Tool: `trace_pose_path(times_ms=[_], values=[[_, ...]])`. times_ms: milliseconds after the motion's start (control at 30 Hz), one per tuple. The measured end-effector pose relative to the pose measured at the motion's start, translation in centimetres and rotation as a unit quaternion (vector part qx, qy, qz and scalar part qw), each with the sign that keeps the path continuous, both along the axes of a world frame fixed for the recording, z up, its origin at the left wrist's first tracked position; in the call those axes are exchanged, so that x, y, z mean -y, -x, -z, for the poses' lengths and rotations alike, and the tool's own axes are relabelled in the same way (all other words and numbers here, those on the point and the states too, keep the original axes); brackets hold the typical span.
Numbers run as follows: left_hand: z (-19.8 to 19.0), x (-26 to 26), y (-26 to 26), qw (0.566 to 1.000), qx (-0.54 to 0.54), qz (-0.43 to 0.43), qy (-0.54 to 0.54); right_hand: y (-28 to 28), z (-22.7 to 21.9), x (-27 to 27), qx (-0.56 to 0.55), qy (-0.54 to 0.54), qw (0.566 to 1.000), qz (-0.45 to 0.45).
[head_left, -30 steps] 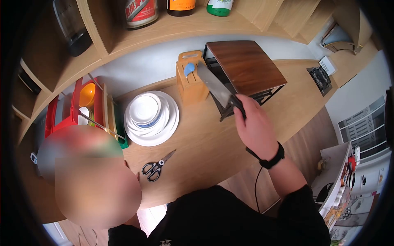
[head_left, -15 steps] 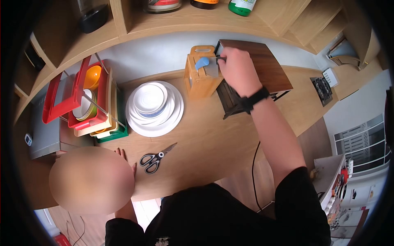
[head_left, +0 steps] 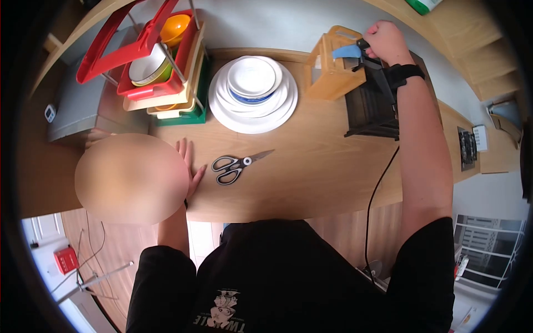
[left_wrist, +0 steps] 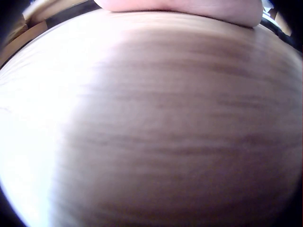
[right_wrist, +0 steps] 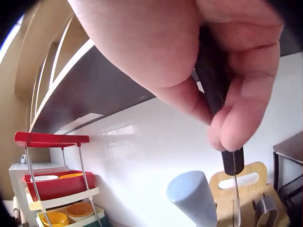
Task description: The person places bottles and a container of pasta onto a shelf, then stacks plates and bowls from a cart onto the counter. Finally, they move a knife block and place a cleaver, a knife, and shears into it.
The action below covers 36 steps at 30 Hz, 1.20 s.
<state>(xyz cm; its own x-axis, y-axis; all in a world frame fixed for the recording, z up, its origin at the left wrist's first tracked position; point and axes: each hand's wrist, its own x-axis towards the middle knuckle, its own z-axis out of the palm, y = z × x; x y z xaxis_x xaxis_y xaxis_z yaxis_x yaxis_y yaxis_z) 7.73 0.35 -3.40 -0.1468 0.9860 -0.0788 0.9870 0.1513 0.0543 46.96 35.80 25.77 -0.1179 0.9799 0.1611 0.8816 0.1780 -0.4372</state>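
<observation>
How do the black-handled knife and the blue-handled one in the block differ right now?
1. Handle: the black-handled knife has a slim dark handle; the blue-handled knife has a thick, rounded pale-blue one.
2. Contact: the right hand grips the black-handled knife; nothing touches the blue-handled knife.
3. Pose: the black handle stands well above the knife block, with thin blade showing below it; the blue handle shows no blade.

Shared: both are at the same wooden block.

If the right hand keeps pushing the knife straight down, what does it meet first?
Most likely the wooden knife block: the right hand grips the black knife handle just above it, beside a blue handle. Depth is uncertain.
</observation>
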Motion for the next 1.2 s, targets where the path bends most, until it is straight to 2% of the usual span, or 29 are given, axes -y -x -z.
trace_pose_path(times_ms=[33, 133, 167, 200, 267, 333, 400, 433, 467, 500, 533, 567, 600, 633, 667, 700, 733, 800, 900, 933, 1000, 1033, 1067, 1100, 1133, 1167, 1200], values=[[-0.1, 0.0, 0.0, 1.0, 0.003, -0.004, 0.006, -0.2, 0.7, -0.8, -0.031, 0.036, 0.999, 0.02], [-0.1, 0.0, 0.1, 1.0, -0.002, 0.0, 0.003, -1.1, 3.6, -2.3, -0.094, 0.038, 0.995, -0.004], [-0.2, 0.0, 0.1, 1.0, 0.001, 0.0, 0.003, -1.3, 4.1, -2.4, -0.035, 0.011, 0.999, -0.028], [-0.1, 0.0, 0.1, 1.0, 0.002, -0.005, 0.006, -1.4, 5.2, -2.3, -0.034, 0.014, 0.999, -0.032], [0.0, 0.0, 0.2, 1.0, -0.001, 0.0, 0.005, -1.2, 6.2, 0.1, 0.001, -0.176, 0.984, -0.026], [-0.1, -0.1, 0.2, 1.0, 0.003, -0.002, 0.004, -0.6, 5.6, 4.0, -0.076, -0.253, 0.964, 0.026], [-0.1, 0.1, 0.2, 1.0, 0.006, -0.001, 0.004, 2.1, 4.5, 11.2, -0.009, -0.306, 0.952, 0.004], [-0.1, 0.0, 0.2, 1.0, 0.005, -0.004, 0.006, 3.8, 6.8, 13.9, -0.096, -0.281, 0.954, -0.05], [-0.2, -0.2, 0.1, 1.0, 0.004, -0.004, 0.008, 6.4, 8.8, 17.5, -0.134, -0.245, 0.95, -0.141], [-0.2, -0.2, 0.0, 1.0, 0.004, 0.003, 0.007, 8.2, 11.1, 19.8, 0.019, -0.246, 0.929, -0.277], [-0.3, -0.1, 0.0, 1.0, 0.005, 0.0, 0.007, 10.0, 15.2, 21.5, -0.036, -0.126, 0.91, -0.393], [-0.2, -0.2, 0.0, 1.0, 0.008, 0.003, 0.002, 12.3, 18.6, 23.6, -0.045, 0.036, 0.901, -0.431], [0.3, -0.2, 0.2, 1.0, 0.014, 0.007, -0.006, 14.1, 21.8, 25.6, -0.098, 0.041, 0.9, -0.423], [0.3, -0.3, 0.2, 1.0, 0.013, 0.005, 0.008, 15.6, 25.1, 26.8, -0.061, -0.019, 0.881, -0.468], [0.5, -0.4, 0.2, 1.0, 0.008, 0.004, 0.013, 17.1, 28.6, 27.7, 0.05, -0.078, 0.868, -0.487], [0.3, -0.4, 0.0, 1.0, 0.001, 0.005, 0.023, 17.6, 29.3, 28.3, 0.106, -0.102, 0.876, -0.459], [0.0, -0.4, -0.2, 1.0, -0.004, 0.009, 0.022, 18.2, 29.8, 28.3, 0.077, -0.078, 0.883, -0.457], [0.0, -0.3, -0.3, 1.0, -0.001, 0.007, 0.016, 18.3, 29.7, 28.4, 0.063, -0.091, 0.895, -0.432], [-0.3, -0.5, -0.5, 1.0, 0.0, 0.006, 0.017, 17.9, 27.8, 27.7, 0.097, -0.068, 0.88, -0.46], [-0.2, -0.4, -0.4, 1.0, -0.004, 0.004, 0.021, 17.2, 26.1, 27.1, 0.099, -0.076, 0.884, -0.451], [-0.2, -0.3, -0.5, 1.0, -0.01, 0.008, 0.02, 15.2, 22.8, 26.0, 0.01, -0.139, 0.886, -0.442], [-0.3, -0.3, -0.6, 1.0, -0.006, 0.004, 0.023, 13.3, 18.8, 25.4, 0.003, -0.073, 0.889, -0.452], [-0.3, -0.3, -0.6, 1.0, -0.003, -0.001, 0.027, 11.8, 16.8, 24.4, -0.004, -0.074, 0.88, -0.469], [-0.2, -0.2, -0.6, 1.0, -0.005, -0.001, 0.025, 10.0, 14.9, 23.5, 0.014, -0.131, 0.872, -0.471], [-0.4, -0.2, -0.7, 1.0, -0.009, 0.006, 0.019, 7.8, 12.8, 22.9, -0.045, -0.141, 0.886, -0.44], [-0.7, -0.2, -0.9, 1.0, -0.004, 0.002, 0.025, 5.9, 10.7, 22.5, -0.134, -0.052, 0.918, -0.369], [-0.8, -0.2, -0.9, 1.0, 0.002, -0.001, 0.03, 3.7, 8.2, 21.8, -0.164, -0.067, 0.921, -0.348]])
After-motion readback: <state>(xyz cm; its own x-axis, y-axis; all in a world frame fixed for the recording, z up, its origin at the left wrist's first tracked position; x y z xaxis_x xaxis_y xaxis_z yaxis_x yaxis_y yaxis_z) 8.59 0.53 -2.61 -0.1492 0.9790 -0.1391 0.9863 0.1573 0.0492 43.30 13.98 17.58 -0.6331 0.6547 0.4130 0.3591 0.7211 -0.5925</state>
